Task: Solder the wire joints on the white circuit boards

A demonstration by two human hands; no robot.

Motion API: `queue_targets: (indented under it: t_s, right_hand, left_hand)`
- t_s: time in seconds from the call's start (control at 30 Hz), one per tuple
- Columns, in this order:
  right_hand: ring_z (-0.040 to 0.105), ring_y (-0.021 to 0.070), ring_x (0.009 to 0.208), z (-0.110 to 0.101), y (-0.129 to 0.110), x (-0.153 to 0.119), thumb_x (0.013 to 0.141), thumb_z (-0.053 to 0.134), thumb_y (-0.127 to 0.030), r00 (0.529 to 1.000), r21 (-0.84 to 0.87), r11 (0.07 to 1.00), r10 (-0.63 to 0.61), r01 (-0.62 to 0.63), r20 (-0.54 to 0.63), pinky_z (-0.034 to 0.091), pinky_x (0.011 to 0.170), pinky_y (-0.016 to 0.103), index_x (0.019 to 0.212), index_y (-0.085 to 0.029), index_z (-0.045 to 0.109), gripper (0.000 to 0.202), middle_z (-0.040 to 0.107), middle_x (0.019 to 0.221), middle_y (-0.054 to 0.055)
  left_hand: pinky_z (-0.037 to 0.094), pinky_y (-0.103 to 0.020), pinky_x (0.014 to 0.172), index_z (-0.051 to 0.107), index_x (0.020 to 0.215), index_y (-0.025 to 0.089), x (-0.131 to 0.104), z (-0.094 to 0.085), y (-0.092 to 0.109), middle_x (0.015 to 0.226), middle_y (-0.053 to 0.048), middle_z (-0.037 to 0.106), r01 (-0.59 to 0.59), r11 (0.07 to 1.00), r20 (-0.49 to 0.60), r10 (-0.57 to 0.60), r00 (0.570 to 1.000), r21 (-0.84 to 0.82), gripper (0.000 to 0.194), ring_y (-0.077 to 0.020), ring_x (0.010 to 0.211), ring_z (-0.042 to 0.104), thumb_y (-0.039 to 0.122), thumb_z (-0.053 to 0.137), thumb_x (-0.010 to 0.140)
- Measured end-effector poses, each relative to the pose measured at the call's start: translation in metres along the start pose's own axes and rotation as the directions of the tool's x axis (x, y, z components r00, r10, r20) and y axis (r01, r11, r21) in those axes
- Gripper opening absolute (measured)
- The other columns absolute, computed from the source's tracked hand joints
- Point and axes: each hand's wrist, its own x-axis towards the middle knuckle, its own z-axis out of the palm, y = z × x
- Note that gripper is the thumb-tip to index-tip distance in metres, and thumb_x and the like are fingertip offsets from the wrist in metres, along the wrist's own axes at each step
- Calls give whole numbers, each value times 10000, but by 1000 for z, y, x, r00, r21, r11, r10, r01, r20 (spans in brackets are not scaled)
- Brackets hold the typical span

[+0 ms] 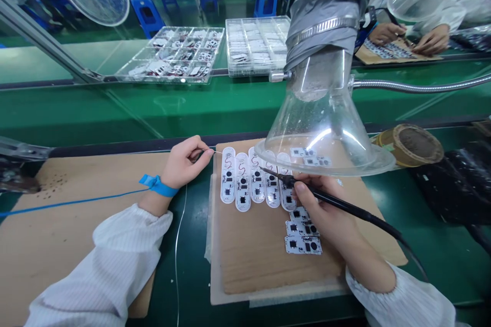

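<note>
My right hand (326, 204) grips a black soldering iron (288, 180), its tip over the row of long white rounded circuit boards (242, 184). Whether the tip touches a board I cannot tell. Between the pinched fingers of my left hand (191, 161) is thin solder wire (177, 245), whose end points at the leftmost board. Red wires show on the upper part of some boards. Below the row, close to my right hand, lie several small white circuit boards (303, 244). A blue wrist strap (159, 185) circles my left wrist.
A clear fume hood (318, 127) hangs low over the brown work board (261, 265), covering part of it. Behind stand two clear divided trays (180, 56) of parts. A brown tape roll (410, 145) sits at right. Across the bench, a co-worker's hands (431, 40) work on boards.
</note>
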Motion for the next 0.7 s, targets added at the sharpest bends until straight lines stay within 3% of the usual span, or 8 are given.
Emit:
queue_targets:
  t_s: [0.2, 0.5, 0.7]
  right_hand:
    - [738, 201, 751, 6, -9, -2, 1039, 673, -478, 999, 45, 999, 30, -29, -27, 588, 680, 342, 1076, -267, 688, 215, 754, 856, 30]
    - [765, 249, 817, 14, 0, 0, 1007, 677, -562, 993, -3, 993, 115, -115, 29, 605, 719, 397, 1085, -271, 707, 303, 772, 883, 56]
    - [767, 250, 847, 15, 2, -1, 1005, 677, -560, 993, 2, 994, 108, -108, 41, 607, 727, 395, 1087, -280, 703, 294, 781, 934, 56]
  left_hand:
    - [329, -269, 549, 608, 792, 195, 1, -2, -1, 641, 64, 378, -17, 1000, 16, 16, 1000, 9, 176, -102, 551, 377, 218, 657, 960]
    - [326, -260, 541, 598, 783, 192, 1, 1, 1, 639, 64, 377, -48, 998, 30, 47, 998, 37, 189, -98, 549, 375, 207, 651, 964]
    - [318, -253, 538, 605, 797, 187, 0, 4, 1, 642, 70, 379, -92, 995, 44, 90, 995, 47, 174, -90, 545, 380, 186, 651, 965]
